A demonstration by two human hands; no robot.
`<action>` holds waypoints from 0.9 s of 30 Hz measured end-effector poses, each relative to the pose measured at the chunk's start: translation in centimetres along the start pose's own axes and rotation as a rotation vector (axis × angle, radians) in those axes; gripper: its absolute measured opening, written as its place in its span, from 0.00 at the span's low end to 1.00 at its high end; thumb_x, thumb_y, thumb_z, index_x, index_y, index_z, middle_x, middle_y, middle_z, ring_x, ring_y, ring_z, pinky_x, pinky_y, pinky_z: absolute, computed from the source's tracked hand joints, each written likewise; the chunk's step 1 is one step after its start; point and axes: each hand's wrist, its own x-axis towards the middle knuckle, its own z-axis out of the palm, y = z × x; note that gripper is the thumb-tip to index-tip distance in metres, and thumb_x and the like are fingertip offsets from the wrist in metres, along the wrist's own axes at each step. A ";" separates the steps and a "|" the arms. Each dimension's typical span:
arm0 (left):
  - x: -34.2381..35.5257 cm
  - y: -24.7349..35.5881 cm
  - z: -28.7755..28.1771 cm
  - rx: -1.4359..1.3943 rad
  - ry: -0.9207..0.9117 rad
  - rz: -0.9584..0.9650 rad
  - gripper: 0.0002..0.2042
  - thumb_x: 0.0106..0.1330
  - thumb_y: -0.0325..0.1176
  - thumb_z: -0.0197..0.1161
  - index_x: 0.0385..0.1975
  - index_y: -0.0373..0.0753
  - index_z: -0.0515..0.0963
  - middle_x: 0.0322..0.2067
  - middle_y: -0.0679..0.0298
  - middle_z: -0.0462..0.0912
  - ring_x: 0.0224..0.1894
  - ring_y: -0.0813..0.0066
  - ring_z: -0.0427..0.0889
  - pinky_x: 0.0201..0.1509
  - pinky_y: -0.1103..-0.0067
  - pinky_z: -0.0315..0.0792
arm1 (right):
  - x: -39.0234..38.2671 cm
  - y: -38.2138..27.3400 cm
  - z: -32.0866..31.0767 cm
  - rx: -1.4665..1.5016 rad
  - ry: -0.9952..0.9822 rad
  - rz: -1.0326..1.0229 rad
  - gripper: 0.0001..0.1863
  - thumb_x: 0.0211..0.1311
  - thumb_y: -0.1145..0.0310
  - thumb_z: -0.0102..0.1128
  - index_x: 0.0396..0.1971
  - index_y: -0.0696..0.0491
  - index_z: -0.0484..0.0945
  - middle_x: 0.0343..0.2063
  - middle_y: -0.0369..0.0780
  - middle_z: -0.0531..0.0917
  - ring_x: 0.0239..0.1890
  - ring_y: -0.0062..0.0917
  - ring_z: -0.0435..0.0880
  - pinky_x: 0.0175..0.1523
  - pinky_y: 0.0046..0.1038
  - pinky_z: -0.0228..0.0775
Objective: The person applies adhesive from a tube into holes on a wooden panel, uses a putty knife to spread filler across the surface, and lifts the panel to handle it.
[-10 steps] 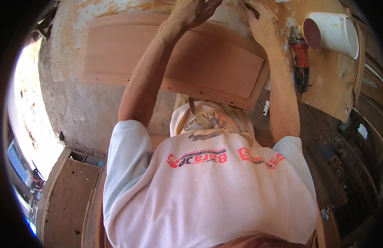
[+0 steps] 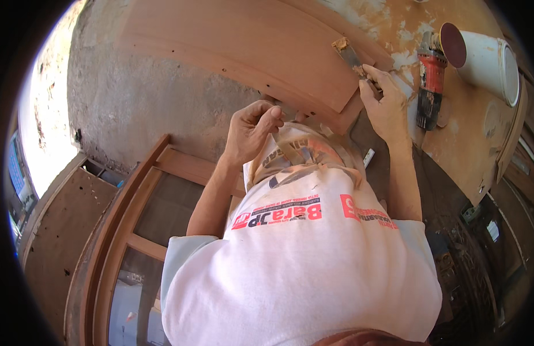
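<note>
Putty knife [image 2: 352, 59] sits in the right hand [image 2: 386, 105], fingers clamped on its handle, the blade tip with a lump of tan filler resting on the top face of the curved wooden panel [image 2: 238, 46] near its right corner. Left hand [image 2: 252, 131] is closed into a loose fist just below the panel's lower edge, fingers together; whether it pinches anything cannot be told, and it looks apart from the wood or barely touching. Panel lies flat on a rough, filler-smeared workbench [image 2: 163, 109], a second wood piece showing under its right end. Red angle grinder [image 2: 429, 81] lies just beside the right hand, sanding disc up toward a white bucket [image 2: 489, 60] tipped on its side. Wooden frame [image 2: 134, 230] leans at lower left. A person in a white shirt fills the lower part of the view, hiding much of the bench edge. Risks, as a judgement: the panel is not pinned by the left hand, so a firm scrape could slide it on the bench; a steep blade could gouge the veneer or drop filler; the right wrist, working this near the grinder, could knock it.
</note>
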 end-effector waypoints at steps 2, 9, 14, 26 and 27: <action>-1.3 -3.5 3.1 -0.084 0.096 -0.077 0.18 0.77 0.43 0.59 0.52 0.32 0.79 0.42 0.62 0.85 0.43 0.77 0.83 0.47 0.82 0.77 | -2.2 -0.2 0.0 0.043 -0.073 -0.021 0.16 0.66 0.73 0.62 0.52 0.58 0.80 0.44 0.45 0.85 0.42 0.36 0.87 0.48 0.34 0.79; -0.7 -6.4 11.0 -0.670 0.308 -0.021 0.20 0.78 0.42 0.57 0.55 0.29 0.77 0.48 0.56 0.84 0.47 0.73 0.84 0.54 0.77 0.80 | -6.5 1.2 0.5 0.049 -0.146 -0.262 0.16 0.63 0.75 0.64 0.51 0.56 0.81 0.41 0.44 0.84 0.40 0.35 0.86 0.45 0.32 0.78; 0.4 -6.5 12.5 -0.830 0.372 0.071 0.17 0.77 0.40 0.58 0.51 0.30 0.78 0.45 0.56 0.84 0.45 0.72 0.85 0.50 0.77 0.82 | -7.7 2.0 1.3 -0.043 -0.113 -0.375 0.16 0.63 0.73 0.65 0.50 0.55 0.81 0.42 0.43 0.84 0.41 0.38 0.86 0.45 0.35 0.79; 0.3 -6.3 12.8 -0.844 0.421 0.113 0.17 0.76 0.42 0.61 0.47 0.31 0.79 0.41 0.59 0.85 0.39 0.74 0.86 0.46 0.79 0.85 | -8.2 2.3 1.8 -0.309 0.113 -0.683 0.13 0.61 0.72 0.68 0.45 0.52 0.82 0.40 0.39 0.83 0.44 0.36 0.84 0.47 0.35 0.79; 0.4 -6.3 12.9 -0.844 0.422 0.112 0.17 0.76 0.42 0.61 0.47 0.31 0.80 0.40 0.59 0.86 0.39 0.75 0.86 0.45 0.79 0.85 | -8.2 2.3 1.8 -0.310 0.125 -0.671 0.12 0.61 0.72 0.68 0.45 0.52 0.82 0.41 0.39 0.83 0.44 0.36 0.84 0.47 0.35 0.79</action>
